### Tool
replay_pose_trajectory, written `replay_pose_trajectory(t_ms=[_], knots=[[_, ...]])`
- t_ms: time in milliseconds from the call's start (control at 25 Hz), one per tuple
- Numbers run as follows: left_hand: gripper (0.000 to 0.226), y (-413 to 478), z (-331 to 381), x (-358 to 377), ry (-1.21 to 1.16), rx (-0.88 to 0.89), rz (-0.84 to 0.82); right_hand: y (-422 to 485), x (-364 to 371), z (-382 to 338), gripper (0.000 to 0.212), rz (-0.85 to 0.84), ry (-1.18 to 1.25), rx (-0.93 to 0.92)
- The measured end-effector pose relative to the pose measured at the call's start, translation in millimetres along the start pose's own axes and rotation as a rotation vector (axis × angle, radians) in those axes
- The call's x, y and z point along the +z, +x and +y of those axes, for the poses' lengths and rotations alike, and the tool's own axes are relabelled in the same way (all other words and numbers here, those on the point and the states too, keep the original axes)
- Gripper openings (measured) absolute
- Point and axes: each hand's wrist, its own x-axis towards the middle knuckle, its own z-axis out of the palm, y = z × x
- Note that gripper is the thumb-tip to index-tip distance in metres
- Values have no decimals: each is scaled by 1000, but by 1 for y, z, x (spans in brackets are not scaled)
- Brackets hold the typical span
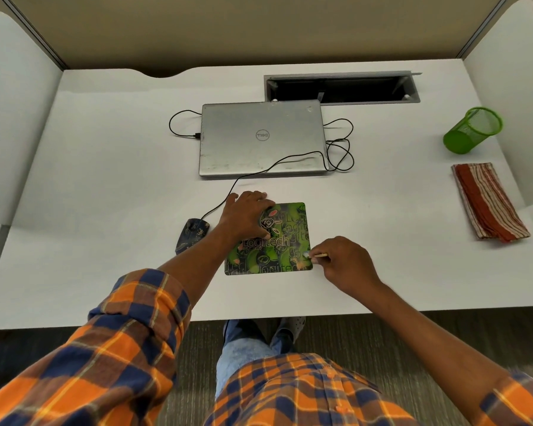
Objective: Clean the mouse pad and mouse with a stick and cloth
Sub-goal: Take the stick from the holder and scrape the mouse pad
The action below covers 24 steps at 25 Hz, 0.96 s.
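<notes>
A green patterned mouse pad [282,250] lies near the front of the white desk [105,179]. My left hand [246,218] rests flat on the pad's far left corner, fingers spread. My right hand [345,261] pinches a short wooden stick [317,256], whose tip touches the pad's right edge near the front corner. A dark wired mouse [191,235] with speckles sits on the desk just left of the pad, beside my left forearm. A folded red and cream striped cloth [488,201] lies far right on the desk.
A closed silver laptop [262,139] sits behind the pad, with black cables looping at both sides. An open cable tray [342,89] is set in the desk behind it. A green mesh cup [473,130] lies tipped at the far right. Partition walls enclose the desk.
</notes>
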Motion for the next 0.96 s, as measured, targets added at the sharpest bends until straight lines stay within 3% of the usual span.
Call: replay_pose_trajectory(t_ms=[160,360,680,960], knots=[[98,-1,0,-1,-8,-5,0,-12,-6,-4,16,-49,29,16],[98,0,2,-1,2,-5,-2,17,-6,-22,14,85,71,-38],[99,-1,3,0,8,-2,-2,-15,20,-10,25,16,-26,-187],[98,-2,3,-2,15,3,-2,-1,3,-23,16,73,34,-119]])
